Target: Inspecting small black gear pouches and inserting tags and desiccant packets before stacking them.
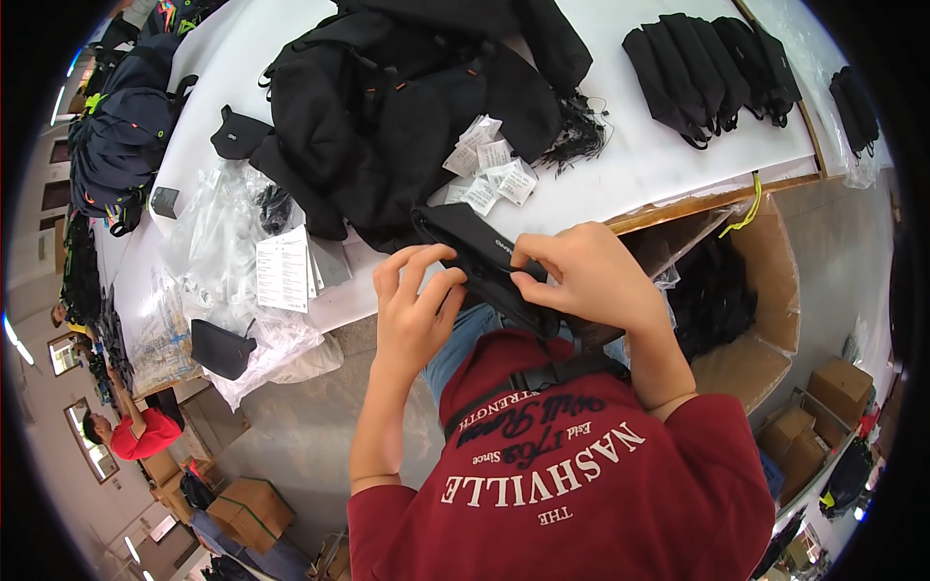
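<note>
A black fabric pouch (pixel 463 230) with small pale lettering is held up at the near edge of the table, between both hands. My left hand (pixel 415 308) has its fingers curled, with the tips gripping the pouch's left side. At the other side, my right hand (pixel 591 281) pinches the pouch's edge between thumb and fingers. The pouch's lower part hangs in front of my shirt. What lies inside its folds is hidden. Just beyond it rests a bunch of white printed labels (pixel 492 167), touching a big heap of black fabric pieces (pixel 387 126) with cords.
Several black pouches (pixel 712 77) lie in a row at the far right of the white table (pixel 620 160). Clear plastic bags (pixel 208 232), printed cards (pixel 283 269) and another black pouch (pixel 221 349) lie left. An open carton (pixel 775 281) stands below, right. A co-worker (pixel 145 431) is far left.
</note>
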`<move>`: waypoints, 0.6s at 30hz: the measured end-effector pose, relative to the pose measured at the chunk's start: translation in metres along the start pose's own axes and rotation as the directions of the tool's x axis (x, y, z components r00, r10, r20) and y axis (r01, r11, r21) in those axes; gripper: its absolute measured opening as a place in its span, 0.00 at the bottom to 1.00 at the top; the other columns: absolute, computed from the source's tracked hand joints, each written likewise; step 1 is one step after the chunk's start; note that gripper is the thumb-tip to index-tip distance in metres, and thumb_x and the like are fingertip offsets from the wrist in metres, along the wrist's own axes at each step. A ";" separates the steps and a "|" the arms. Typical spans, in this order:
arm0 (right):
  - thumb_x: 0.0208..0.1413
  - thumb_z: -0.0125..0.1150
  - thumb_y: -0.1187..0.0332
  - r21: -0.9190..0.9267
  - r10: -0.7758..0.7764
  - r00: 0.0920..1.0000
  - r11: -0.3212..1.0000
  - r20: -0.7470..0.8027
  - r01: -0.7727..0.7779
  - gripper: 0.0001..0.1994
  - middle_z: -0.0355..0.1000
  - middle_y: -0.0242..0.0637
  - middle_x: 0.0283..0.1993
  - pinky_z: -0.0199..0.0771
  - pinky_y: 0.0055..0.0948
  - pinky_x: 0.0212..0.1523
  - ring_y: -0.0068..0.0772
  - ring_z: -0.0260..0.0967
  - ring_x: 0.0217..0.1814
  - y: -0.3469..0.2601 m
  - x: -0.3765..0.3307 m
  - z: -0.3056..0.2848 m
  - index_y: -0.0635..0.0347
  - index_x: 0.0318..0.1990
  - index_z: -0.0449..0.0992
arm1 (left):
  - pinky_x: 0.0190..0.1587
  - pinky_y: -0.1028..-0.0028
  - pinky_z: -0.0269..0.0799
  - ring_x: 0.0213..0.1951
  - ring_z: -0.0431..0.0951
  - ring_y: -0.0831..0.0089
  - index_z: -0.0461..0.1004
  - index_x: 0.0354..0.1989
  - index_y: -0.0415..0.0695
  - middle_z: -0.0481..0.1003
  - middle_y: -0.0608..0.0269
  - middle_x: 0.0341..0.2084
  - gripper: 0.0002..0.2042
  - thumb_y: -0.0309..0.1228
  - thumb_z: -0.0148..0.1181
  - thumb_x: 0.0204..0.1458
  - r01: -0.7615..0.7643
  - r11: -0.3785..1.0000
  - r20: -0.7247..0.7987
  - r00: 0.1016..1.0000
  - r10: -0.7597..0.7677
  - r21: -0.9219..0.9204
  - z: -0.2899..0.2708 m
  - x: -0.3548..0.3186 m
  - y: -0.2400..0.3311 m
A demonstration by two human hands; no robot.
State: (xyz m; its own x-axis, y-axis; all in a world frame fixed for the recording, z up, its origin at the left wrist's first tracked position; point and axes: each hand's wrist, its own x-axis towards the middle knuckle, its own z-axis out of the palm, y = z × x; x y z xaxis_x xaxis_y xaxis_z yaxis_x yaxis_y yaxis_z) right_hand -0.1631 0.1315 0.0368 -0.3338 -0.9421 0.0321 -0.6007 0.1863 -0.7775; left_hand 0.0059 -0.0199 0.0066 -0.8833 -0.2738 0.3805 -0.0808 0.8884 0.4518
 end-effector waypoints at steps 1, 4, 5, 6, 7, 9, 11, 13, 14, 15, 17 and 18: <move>0.44 0.61 0.66 -0.014 0.023 1.000 1.000 0.008 -0.023 0.06 0.64 0.36 0.14 0.62 0.30 0.21 0.38 0.65 0.16 -0.003 0.000 -0.003 0.57 0.27 0.73 | 0.49 0.66 0.62 0.49 0.69 0.62 0.74 0.35 0.46 0.73 0.67 0.42 0.15 0.21 0.64 0.35 -0.018 0.997 0.038 0.999 0.021 -0.073 0.001 0.000 -0.002; 0.45 0.60 0.66 -0.013 0.039 0.999 0.999 0.008 -0.039 0.06 0.67 0.38 0.16 0.65 0.32 0.22 0.41 0.67 0.18 -0.002 0.000 -0.004 0.57 0.26 0.72 | 0.48 0.65 0.63 0.47 0.72 0.63 0.74 0.36 0.44 0.74 0.66 0.38 0.17 0.20 0.64 0.33 -0.006 0.989 0.043 0.999 0.013 -0.149 0.006 -0.002 -0.004; 0.45 0.60 0.66 0.001 0.031 1.000 1.000 -0.001 -0.031 0.06 0.67 0.38 0.15 0.64 0.32 0.22 0.40 0.66 0.17 -0.002 0.000 -0.004 0.57 0.26 0.72 | 0.48 0.65 0.63 0.47 0.72 0.63 0.74 0.36 0.44 0.74 0.66 0.38 0.17 0.20 0.64 0.33 -0.005 0.989 0.043 0.999 0.011 -0.150 0.006 -0.002 -0.002; 0.45 0.60 0.66 0.002 0.032 0.999 0.999 0.002 -0.032 0.06 0.67 0.38 0.15 0.64 0.32 0.22 0.40 0.66 0.17 -0.002 0.000 -0.004 0.57 0.26 0.72 | 0.48 0.65 0.63 0.46 0.72 0.64 0.75 0.36 0.45 0.75 0.66 0.38 0.17 0.20 0.63 0.32 0.017 0.992 0.039 0.999 -0.012 -0.126 0.007 -0.002 0.001; 0.45 0.60 0.66 0.022 0.033 0.999 0.999 0.020 -0.033 0.06 0.67 0.37 0.15 0.64 0.32 0.22 0.39 0.66 0.17 -0.003 0.000 -0.005 0.57 0.26 0.73 | 0.49 0.66 0.63 0.46 0.72 0.65 0.75 0.35 0.45 0.75 0.67 0.37 0.17 0.20 0.63 0.31 0.038 0.994 0.035 0.999 -0.034 -0.101 0.007 -0.003 0.002; 0.45 0.60 0.66 0.043 0.032 0.999 0.998 0.042 -0.034 0.06 0.66 0.37 0.15 0.64 0.32 0.21 0.39 0.66 0.17 -0.004 0.000 -0.005 0.57 0.26 0.73 | 0.49 0.66 0.63 0.45 0.72 0.66 0.76 0.34 0.45 0.75 0.67 0.36 0.17 0.20 0.62 0.30 -0.004 0.998 0.031 0.999 0.006 -0.062 0.007 -0.004 -0.001; 0.44 0.60 0.66 0.043 0.023 0.997 0.999 0.070 -0.026 0.06 0.66 0.36 0.14 0.63 0.31 0.21 0.38 0.66 0.16 -0.004 0.000 -0.005 0.57 0.27 0.73 | 0.49 0.66 0.62 0.45 0.72 0.67 0.77 0.33 0.46 0.75 0.68 0.35 0.17 0.20 0.62 0.29 -0.047 0.999 0.030 0.998 0.048 -0.023 0.006 -0.005 -0.001; 0.44 0.61 0.66 0.056 0.031 0.995 0.998 0.092 -0.036 0.06 0.66 0.36 0.14 0.63 0.31 0.21 0.38 0.66 0.16 -0.004 0.000 -0.005 0.57 0.27 0.73 | 0.49 0.67 0.62 0.44 0.72 0.69 0.77 0.31 0.47 0.75 0.70 0.34 0.15 0.21 0.62 0.28 -0.093 0.996 0.008 0.996 0.093 -0.010 0.005 -0.004 0.000; 0.44 0.61 0.65 0.069 0.038 0.993 0.997 0.114 -0.046 0.06 0.66 0.36 0.14 0.63 0.31 0.21 0.38 0.65 0.16 -0.004 0.000 -0.005 0.57 0.27 0.74 | 0.49 0.67 0.62 0.44 0.72 0.69 0.77 0.31 0.47 0.75 0.70 0.34 0.15 0.21 0.62 0.28 -0.092 0.996 0.009 0.996 0.092 -0.011 0.005 -0.005 0.000; 0.44 0.61 0.65 0.070 0.039 0.993 0.996 0.114 -0.047 0.06 0.66 0.36 0.14 0.63 0.31 0.21 0.38 0.65 0.16 -0.003 0.000 -0.003 0.57 0.27 0.74 | 0.49 0.68 0.61 0.43 0.73 0.69 0.77 0.31 0.47 0.75 0.71 0.33 0.15 0.21 0.62 0.28 -0.098 0.995 0.006 0.995 0.098 -0.015 0.005 -0.006 -0.001; 0.44 0.63 0.65 0.116 -0.011 0.995 0.993 0.096 -0.001 0.07 0.57 0.31 0.12 0.56 0.25 0.18 0.27 0.58 0.14 0.000 -0.002 0.002 0.56 0.29 0.74 | 0.48 0.68 0.61 0.42 0.73 0.70 0.77 0.31 0.47 0.75 0.71 0.33 0.15 0.21 0.62 0.28 -0.105 0.994 0.004 0.995 0.105 -0.021 0.005 -0.007 0.000; 0.44 0.63 0.65 0.116 -0.010 0.995 0.993 0.096 -0.001 0.07 0.57 0.31 0.12 0.56 0.25 0.18 0.27 0.58 0.14 0.001 -0.002 0.003 0.56 0.29 0.74 | 0.48 0.68 0.61 0.41 0.73 0.70 0.77 0.30 0.46 0.75 0.71 0.33 0.15 0.21 0.62 0.28 -0.105 0.994 0.007 0.994 0.105 -0.037 0.005 -0.008 0.000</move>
State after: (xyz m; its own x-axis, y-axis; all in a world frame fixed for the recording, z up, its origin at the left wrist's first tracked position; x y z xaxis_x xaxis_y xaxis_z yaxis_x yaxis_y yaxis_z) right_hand -0.1611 0.1328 0.0346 -0.2563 -0.9664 -0.0210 -0.5121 0.1542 -0.8450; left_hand 0.0107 -0.0161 -0.0001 -0.8903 -0.1759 0.4200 0.0297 0.8980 0.4390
